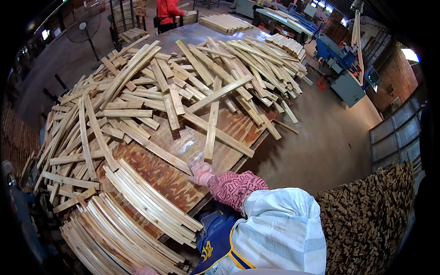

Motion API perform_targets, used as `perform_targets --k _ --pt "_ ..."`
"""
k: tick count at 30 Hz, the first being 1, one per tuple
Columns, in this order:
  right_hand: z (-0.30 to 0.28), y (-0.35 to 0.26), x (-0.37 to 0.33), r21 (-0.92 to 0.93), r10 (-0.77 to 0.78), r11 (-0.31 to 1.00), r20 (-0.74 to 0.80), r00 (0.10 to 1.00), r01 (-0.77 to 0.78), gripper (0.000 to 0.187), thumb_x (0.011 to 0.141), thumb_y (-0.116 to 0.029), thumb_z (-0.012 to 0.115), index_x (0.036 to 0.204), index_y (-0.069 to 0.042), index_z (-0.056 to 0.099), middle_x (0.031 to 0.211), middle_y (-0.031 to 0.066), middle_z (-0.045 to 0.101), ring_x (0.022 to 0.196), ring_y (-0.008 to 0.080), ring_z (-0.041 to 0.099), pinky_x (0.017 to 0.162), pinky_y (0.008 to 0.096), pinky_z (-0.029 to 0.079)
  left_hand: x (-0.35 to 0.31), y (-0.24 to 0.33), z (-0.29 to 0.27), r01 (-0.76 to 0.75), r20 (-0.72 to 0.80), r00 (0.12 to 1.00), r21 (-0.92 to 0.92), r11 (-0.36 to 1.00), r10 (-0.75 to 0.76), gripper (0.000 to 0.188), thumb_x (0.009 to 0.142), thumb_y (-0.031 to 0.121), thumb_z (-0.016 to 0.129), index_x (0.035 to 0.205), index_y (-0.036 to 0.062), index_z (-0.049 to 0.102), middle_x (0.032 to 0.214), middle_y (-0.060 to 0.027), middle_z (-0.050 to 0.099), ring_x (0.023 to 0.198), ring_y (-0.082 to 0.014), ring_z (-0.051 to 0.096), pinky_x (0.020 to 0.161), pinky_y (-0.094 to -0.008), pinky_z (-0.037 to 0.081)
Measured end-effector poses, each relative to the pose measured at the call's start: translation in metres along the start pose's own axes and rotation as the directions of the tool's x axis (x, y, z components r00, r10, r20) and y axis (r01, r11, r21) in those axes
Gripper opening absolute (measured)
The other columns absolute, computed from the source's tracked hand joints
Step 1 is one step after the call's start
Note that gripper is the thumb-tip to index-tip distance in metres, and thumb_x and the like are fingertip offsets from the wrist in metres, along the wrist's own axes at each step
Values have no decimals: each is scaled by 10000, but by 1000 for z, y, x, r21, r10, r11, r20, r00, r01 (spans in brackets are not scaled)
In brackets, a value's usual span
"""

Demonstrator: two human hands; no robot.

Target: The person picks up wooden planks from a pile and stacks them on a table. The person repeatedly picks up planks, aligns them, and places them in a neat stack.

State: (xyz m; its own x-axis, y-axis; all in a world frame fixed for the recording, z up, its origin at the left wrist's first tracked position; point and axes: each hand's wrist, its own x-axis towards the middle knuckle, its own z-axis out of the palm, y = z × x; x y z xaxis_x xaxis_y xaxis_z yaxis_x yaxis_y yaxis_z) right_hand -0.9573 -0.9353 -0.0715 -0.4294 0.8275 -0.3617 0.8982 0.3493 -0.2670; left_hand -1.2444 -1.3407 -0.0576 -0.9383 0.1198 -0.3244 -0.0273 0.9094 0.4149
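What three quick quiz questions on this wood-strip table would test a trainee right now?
1. True or false: the right hand in its pink glove rests at the near end of a loose wooden strip on the plywood table.
2. Which lies nearest the person: A) the neat stacked strips, B) the jumbled pile?
3. What stands lower right, off the table?

Key: 1 true. 2 A. 3 A heap of small wood blocks.
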Motion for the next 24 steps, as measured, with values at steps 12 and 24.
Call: perform_targets --k 12,24 --pt "1 -8 4 -3 -31 1000 -14 999 31 660 791 -402 708 1300 -84 434 1229 195 573 1144 336 583 954 396 475 -12 9 -18 66 69 996 -279 958 -49 399 873 183 577 1224 -7 570 1115 -180 635 1007 -305 604 925 -446 476" --pt "14 24 13 -29 -7 1000 -54 999 5 605 782 -371 697 1275 -98 475 1215 185 575 1111 329 604 916 407 501 -34 31 -15 88 139 990 -526 846 -16 363 860 156 576 1186 -4 596 1085 -174 644 957 -315 620 885 -449 500"
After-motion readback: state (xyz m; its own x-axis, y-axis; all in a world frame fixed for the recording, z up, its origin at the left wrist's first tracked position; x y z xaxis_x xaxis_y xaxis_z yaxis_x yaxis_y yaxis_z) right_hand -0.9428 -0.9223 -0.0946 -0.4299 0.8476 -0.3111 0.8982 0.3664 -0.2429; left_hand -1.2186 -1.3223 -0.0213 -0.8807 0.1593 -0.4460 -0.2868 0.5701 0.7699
